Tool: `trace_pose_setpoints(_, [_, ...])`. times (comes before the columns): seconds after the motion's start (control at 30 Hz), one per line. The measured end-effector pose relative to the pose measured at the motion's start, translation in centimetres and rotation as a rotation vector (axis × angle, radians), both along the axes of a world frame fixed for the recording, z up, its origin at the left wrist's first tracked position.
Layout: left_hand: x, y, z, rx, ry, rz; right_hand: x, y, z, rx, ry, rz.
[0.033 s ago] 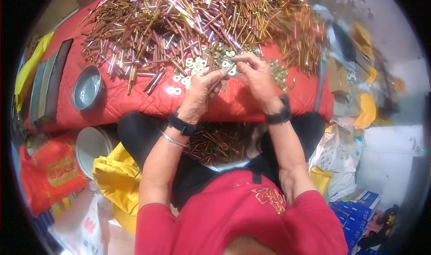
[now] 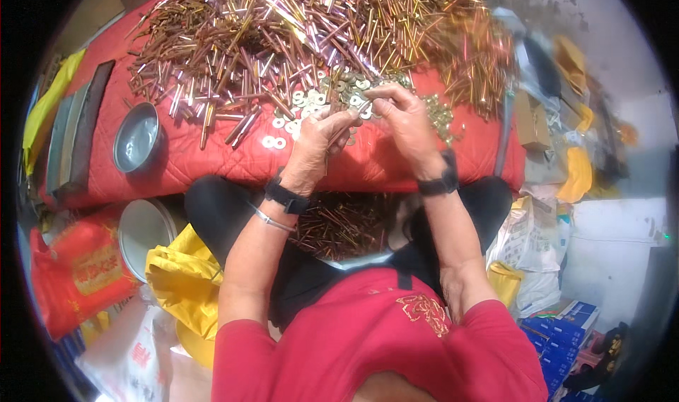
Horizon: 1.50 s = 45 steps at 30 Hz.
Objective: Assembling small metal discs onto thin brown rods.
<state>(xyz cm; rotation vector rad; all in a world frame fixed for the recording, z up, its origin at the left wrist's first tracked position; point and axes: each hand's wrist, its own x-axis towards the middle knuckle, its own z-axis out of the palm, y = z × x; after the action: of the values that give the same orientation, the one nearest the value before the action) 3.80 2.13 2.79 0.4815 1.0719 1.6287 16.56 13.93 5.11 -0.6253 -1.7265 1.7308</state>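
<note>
My left hand [image 2: 311, 147] is closed round a metal anchor bolt [image 2: 363, 108], whose silvery end points up and right past the thumb. The fingers of my right hand [image 2: 408, 125] are pinched together at that end; any small part between them is too small to make out. Around and beyond my fingertips, flat round washers [image 2: 309, 103] lie scattered on the red padded cover [image 2: 233, 165]. To the right of my right hand is a small heap of brass-coloured nuts [image 2: 440, 115]. A large pile of copper-coloured anchor bolts [image 2: 233, 55] spreads across the far side.
A grey metal bowl [image 2: 137, 139] sits at the left of the cover, beside long dark strips [image 2: 88, 126]. More bolts [image 2: 339, 225] lie below the table edge, between my knees. A round tub [image 2: 145, 232] and yellow bag [image 2: 182, 282] stand lower left; blue boxes [image 2: 569, 331] are stacked lower right.
</note>
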Motion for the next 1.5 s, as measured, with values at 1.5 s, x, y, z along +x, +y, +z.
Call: trace_pose_setpoints(1.5, [-1.1,-1.0,1.3,-0.055,0.066,-0.345,2.9,-0.5,0.9,0.223,-0.153,0.074])
